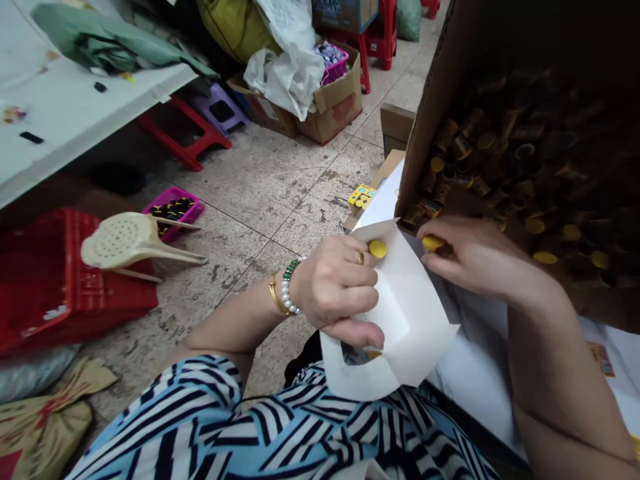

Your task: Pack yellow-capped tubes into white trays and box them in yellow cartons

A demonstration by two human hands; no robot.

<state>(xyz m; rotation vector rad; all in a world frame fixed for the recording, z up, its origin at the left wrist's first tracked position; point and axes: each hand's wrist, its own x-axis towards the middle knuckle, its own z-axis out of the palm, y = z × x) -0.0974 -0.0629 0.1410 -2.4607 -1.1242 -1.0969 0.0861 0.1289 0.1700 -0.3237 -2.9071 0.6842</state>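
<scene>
Currently, the left hand [345, 290] grips an open white box [400, 320], a yellow cap [377, 249] beside its fingers. The right hand [467, 257] pinches a yellow-topped tube [434, 244] just beside the box, near the carton [425, 100] of similar tubes [500, 160].

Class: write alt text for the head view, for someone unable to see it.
A left hand holds an open white carton; the right hand holds a yellow-ended piece beside a large cardboard box of similar pieces. A red crate is at left.
</scene>
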